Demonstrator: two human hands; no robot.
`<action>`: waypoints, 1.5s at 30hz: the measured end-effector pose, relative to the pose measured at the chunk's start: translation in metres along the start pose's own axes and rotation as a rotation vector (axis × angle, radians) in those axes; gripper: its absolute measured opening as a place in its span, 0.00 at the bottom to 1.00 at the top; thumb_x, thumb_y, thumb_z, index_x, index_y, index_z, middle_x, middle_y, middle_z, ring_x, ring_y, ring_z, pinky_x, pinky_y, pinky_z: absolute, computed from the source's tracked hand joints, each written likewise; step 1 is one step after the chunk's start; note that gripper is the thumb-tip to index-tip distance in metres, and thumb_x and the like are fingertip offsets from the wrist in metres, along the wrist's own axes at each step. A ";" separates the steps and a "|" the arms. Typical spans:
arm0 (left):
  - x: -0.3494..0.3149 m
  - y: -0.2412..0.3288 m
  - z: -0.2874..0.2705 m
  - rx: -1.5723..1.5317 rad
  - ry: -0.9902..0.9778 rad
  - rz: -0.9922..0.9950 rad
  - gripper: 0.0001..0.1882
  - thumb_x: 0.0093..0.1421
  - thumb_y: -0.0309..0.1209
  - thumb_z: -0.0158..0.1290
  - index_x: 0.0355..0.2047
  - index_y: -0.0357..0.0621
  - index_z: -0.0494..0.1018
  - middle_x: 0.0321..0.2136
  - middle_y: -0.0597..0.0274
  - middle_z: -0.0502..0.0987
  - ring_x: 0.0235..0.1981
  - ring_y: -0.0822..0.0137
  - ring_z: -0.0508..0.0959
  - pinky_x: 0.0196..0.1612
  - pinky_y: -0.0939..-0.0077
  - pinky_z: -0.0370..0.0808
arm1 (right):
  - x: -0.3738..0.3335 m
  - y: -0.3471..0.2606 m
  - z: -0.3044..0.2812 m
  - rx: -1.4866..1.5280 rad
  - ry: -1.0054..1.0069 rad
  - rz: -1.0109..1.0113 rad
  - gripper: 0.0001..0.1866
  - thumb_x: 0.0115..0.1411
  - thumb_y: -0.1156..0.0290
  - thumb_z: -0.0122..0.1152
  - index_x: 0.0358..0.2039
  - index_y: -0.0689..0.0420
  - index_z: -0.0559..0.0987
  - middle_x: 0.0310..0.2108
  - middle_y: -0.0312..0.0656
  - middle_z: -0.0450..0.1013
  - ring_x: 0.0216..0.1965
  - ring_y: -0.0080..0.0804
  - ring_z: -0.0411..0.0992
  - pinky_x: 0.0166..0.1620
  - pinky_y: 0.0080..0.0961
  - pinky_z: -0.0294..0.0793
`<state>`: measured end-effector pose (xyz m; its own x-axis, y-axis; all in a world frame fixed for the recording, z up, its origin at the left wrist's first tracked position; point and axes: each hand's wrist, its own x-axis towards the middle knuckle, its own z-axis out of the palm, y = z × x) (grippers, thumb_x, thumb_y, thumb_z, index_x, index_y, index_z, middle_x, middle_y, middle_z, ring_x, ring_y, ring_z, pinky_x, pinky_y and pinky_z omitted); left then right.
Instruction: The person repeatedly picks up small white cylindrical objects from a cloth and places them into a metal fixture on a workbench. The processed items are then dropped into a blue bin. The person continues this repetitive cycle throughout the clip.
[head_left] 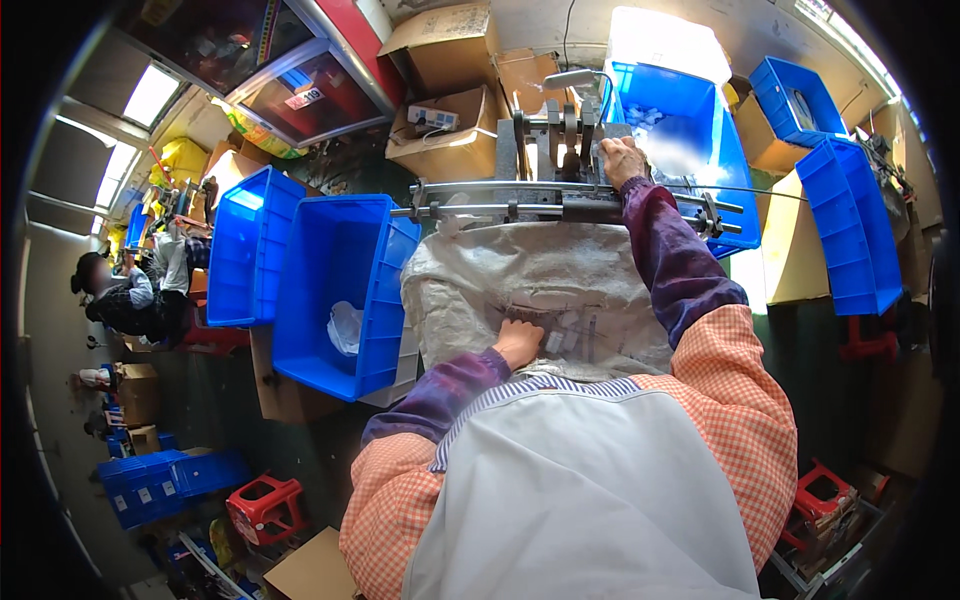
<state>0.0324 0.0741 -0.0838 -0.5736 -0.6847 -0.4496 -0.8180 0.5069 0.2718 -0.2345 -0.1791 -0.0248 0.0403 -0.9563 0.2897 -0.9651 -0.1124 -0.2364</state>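
A grey metal machine with upright discs and two horizontal rods stands in front of me. My right hand is at the block on its right end, fingers bent and closed; what they grip is hidden. A pale, creased cloth sheet spreads between the machine and my apron. Low on this sheet my left hand rests with curled fingers, beside several small pale pieces. Whatever those fingers hold, if anything, cannot be made out.
Left of the sheet stands a deep blue bin with a crumpled clear bag inside. Behind the machine, another blue bin holds pale pieces. Cardboard boxes line the back. A red stool stands lower left. Another person is far left.
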 end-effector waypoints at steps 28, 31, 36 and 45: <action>-0.019 -0.024 -0.102 -0.303 0.174 -0.083 0.15 0.52 0.43 0.52 0.27 0.43 0.76 0.26 0.49 0.76 0.32 0.51 0.75 0.36 0.60 0.70 | -0.015 -0.056 0.011 -0.207 0.000 0.141 0.15 0.51 0.61 0.50 0.39 0.49 0.75 0.39 0.39 0.68 0.47 0.38 0.60 0.48 0.40 0.54; -0.016 -0.028 -0.091 -0.222 0.189 -0.113 0.12 0.55 0.38 0.48 0.27 0.43 0.75 0.27 0.49 0.75 0.32 0.52 0.75 0.36 0.59 0.69 | -0.018 -0.044 0.004 -0.208 -0.025 0.153 0.15 0.51 0.60 0.50 0.38 0.50 0.76 0.40 0.39 0.68 0.48 0.37 0.61 0.50 0.39 0.54; -0.020 -0.030 -0.079 -0.279 0.414 0.135 0.09 0.52 0.25 0.45 0.34 0.43 0.71 0.28 0.50 0.73 0.32 0.49 0.73 0.35 0.60 0.70 | -0.022 -0.008 -0.012 -0.173 -0.072 0.175 0.15 0.52 0.60 0.50 0.38 0.51 0.76 0.41 0.40 0.68 0.48 0.38 0.63 0.49 0.40 0.58; -0.015 -0.012 -0.099 -0.316 0.537 0.171 0.16 0.49 0.17 0.45 0.41 0.38 0.68 0.40 0.50 0.67 0.41 0.51 0.69 0.45 0.67 0.67 | 0.010 0.036 -0.045 -0.389 -0.275 0.222 0.15 0.51 0.68 0.49 0.42 0.50 0.73 0.41 0.45 0.71 0.42 0.43 0.72 0.46 0.38 0.66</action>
<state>0.0464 0.0263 0.0041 -0.5710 -0.8162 0.0880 -0.6392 0.5092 0.5763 -0.2809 -0.1809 0.0115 -0.1600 -0.9871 0.0057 -0.9808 0.1596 0.1122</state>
